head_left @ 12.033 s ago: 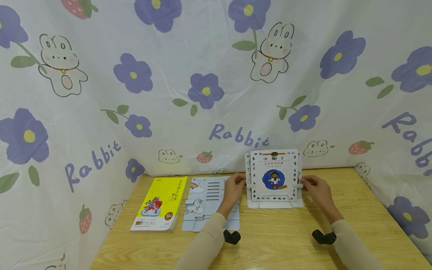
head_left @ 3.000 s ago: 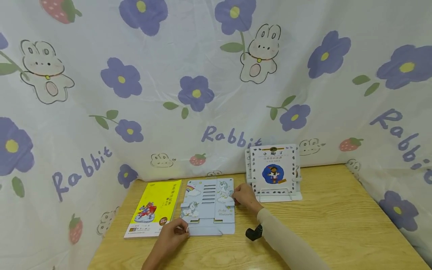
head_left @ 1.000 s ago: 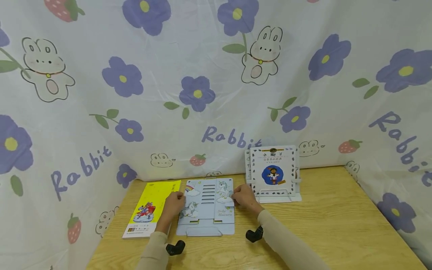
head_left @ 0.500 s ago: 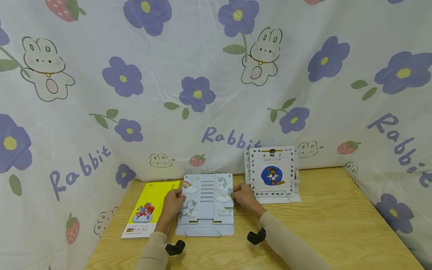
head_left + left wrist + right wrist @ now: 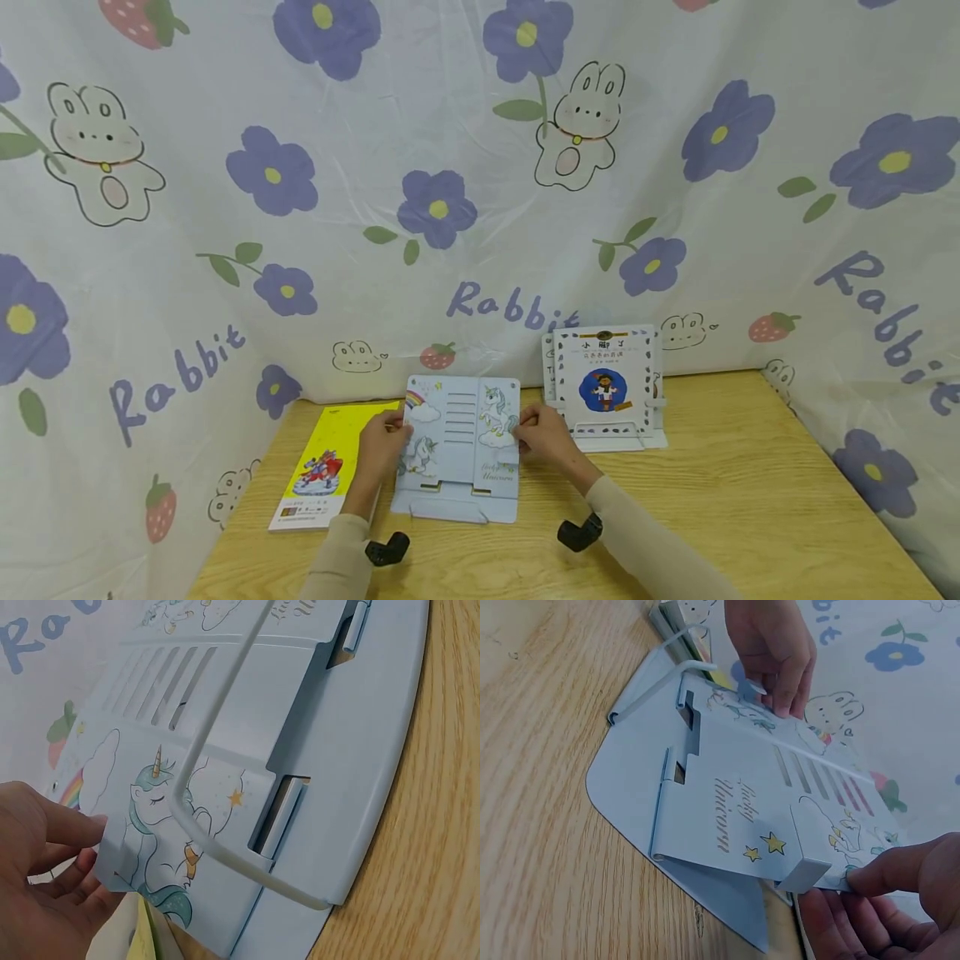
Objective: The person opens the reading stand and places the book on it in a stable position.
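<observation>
Behind the wooden table (image 5: 750, 492) I saw a rabbit-printed curtain (image 5: 480, 108). Left hand (image 5: 380, 446) and right hand (image 5: 547, 437) pinched, between thumb and fingers, opposite edges of a pale-blue stand (image 5: 459, 446), tilted between them. Beside the left fingers lay a yellow book (image 5: 326, 442); near the right ones, a white book (image 5: 602, 387) leaned upright.

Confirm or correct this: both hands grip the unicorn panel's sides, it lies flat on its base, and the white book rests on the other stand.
Not flat: the right wrist view shows the unicorn panel tilted up from its base. The rest holds: left hand and right hand grip the panel's sides, and the white book rests on the other stand.
</observation>
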Demonstrator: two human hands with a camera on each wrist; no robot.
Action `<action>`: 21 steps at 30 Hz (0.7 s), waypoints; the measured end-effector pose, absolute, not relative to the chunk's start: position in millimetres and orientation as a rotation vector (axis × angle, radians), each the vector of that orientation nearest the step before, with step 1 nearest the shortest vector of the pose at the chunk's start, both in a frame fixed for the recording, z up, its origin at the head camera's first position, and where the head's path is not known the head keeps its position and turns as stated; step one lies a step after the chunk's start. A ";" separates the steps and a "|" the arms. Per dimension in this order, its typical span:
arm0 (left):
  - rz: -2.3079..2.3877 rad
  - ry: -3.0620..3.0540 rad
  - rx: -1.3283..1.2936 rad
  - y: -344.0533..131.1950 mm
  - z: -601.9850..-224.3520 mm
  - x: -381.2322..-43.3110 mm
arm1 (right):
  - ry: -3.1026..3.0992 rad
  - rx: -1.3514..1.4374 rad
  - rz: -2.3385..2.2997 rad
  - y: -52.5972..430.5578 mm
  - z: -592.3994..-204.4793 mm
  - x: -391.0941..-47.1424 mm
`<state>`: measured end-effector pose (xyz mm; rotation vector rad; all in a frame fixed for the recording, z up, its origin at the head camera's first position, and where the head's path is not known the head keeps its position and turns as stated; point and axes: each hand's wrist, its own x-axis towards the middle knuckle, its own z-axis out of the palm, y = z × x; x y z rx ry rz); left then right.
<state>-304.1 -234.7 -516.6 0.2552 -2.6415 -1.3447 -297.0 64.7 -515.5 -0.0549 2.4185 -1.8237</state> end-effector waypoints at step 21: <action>-1.362 -2.520 0.154 -231.8 -507.4 -316.8 | 2.527 -0.492 -1.861 62.4 -502.8 -258.2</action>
